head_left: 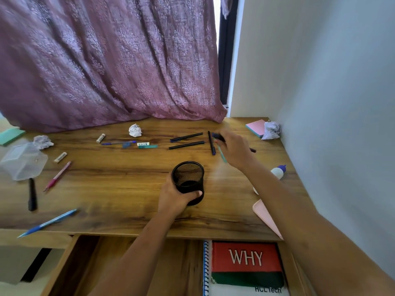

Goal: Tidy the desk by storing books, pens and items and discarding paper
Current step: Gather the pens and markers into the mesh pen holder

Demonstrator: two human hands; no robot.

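Note:
My left hand (177, 198) grips an empty black mesh pen cup (188, 181) standing mid-desk. My right hand (235, 149) is over the far right of the desk, holding pens (222, 155), one dark and one teal, both blurred. Three black pens (186, 137) (187, 145) (211, 143) lie just left of that hand. Crumpled paper balls sit at the back centre (135, 130), back left (42, 142) and back right (271, 130). A red "WHY" book (246, 259) lies on a spiral notebook in the open drawer (119, 259).
On the wooden desk (119, 189) lie a blue pen (47, 223), a pink pen (57, 176), a black marker (32, 195), a clear plastic box (23, 161), small erasers, a glue bottle (277, 171), sticky-note pads (255, 127) and a pink tray (266, 216). A curtain hangs behind.

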